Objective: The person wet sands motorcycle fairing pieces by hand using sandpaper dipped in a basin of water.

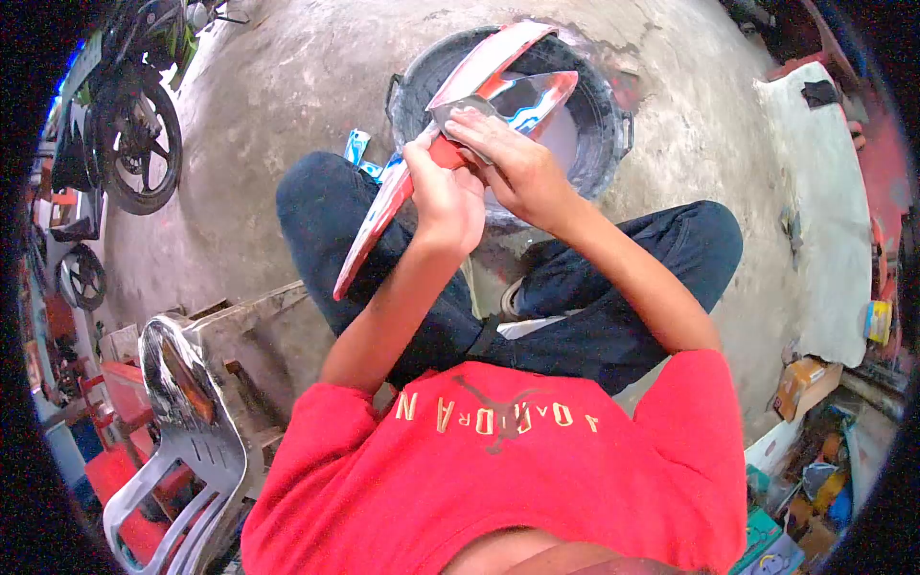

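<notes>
My left hand (450, 203) is closed around the narrow middle of a red, white and blue motorcycle fairing panel (376, 228), its thumb up along the side. The panel is held tilted over a black basin (407, 91) with cloudy whitish water in it. Its long tail reaches down past my left knee, and its forked end lies above the basin. My right hand (517, 161) presses a grey piece of sandpaper (462, 109) flat onto the panel, just beyond my left hand. My right fingertips lie on top of the sandpaper.
Past my left knee, a small blue-and-white packet (356, 147) lies on the concrete floor (249, 144). A motorcycle wheel (139, 134) stands at the left. Below it are a grey plastic chair (196, 450) and a wooden bench (264, 331). A cardboard box (803, 386) sits at the right.
</notes>
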The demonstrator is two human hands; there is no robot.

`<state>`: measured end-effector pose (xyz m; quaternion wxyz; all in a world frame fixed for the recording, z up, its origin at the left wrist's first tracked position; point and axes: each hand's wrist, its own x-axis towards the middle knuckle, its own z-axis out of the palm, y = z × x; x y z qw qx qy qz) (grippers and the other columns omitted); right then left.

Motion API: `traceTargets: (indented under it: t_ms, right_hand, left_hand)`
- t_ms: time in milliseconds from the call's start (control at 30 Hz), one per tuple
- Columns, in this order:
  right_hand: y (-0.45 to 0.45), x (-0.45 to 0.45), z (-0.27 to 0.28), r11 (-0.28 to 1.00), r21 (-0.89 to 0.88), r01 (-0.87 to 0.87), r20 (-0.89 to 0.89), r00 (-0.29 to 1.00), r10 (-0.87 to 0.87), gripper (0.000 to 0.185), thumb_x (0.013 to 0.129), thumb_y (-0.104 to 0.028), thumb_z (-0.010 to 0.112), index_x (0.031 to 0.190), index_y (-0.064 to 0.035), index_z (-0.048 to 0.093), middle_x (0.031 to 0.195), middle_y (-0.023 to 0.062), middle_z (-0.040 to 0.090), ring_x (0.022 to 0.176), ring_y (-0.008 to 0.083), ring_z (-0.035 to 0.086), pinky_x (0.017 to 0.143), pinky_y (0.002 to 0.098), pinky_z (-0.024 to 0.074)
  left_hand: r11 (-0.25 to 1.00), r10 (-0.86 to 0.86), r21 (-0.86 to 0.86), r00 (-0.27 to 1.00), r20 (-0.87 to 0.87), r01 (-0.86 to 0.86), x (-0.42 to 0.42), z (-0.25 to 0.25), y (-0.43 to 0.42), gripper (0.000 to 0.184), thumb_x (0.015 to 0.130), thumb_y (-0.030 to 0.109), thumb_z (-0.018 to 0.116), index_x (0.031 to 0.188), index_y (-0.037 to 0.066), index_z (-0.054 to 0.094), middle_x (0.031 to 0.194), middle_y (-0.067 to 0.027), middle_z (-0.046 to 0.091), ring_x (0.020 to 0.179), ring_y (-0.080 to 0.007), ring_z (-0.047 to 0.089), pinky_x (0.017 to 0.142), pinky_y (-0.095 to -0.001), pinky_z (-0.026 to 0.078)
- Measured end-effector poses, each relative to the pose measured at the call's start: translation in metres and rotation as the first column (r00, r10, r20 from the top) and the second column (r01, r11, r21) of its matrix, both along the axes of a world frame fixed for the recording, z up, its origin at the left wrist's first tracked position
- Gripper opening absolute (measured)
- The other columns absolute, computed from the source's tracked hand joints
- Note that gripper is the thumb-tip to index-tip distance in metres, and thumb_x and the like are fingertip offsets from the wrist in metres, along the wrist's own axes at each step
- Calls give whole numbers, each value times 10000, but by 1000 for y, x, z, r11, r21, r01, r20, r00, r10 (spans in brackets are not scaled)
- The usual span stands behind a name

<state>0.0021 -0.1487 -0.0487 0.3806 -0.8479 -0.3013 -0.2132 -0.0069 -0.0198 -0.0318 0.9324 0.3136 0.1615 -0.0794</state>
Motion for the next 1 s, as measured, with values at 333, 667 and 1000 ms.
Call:
traceTargets:
  t_ms: [333, 667, 1000]
  right_hand:
    - [-4, 4, -2, 999, 26, 41, -64, 997, -39, 302, 960, -30, 564, 1245, -59, 660, 1325, 186, 614, 1324, 293, 531, 1078, 380, 435]
    - [-2, -2, -4, 999, -34, -29, -31, 999, 28, 461, 895, 35, 549, 1345, -57, 594, 1368, 194, 585, 1327, 332, 524, 1098, 401, 417]
    - [3, -1, -1, 998, 4, -60, -38, 997, 60, 417, 894, -1, 584, 1302, -77, 616, 1348, 177, 602, 1289, 326, 557, 1081, 393, 436]
  left_hand:
    - [999, -25, -21, 1000, -15, 25, 0, 3, 0, 523, 992, 405, 315, 1282, 26, 529, 1285, -149, 597, 1189, -307, 588, 1054, -487, 454]
    - [1000, -6, -25, 1000, -26, 6, -2, 9, -1, 509, 982, 393, 344, 1278, 28, 541, 1250, -140, 635, 1180, -314, 609, 1057, -491, 457]
    - [998, -61, -7, 993, 106, 62, -2, 3, 5, 512, 1004, 376, 307, 1321, 36, 521, 1291, -153, 616, 1205, -330, 593, 1085, -490, 429]
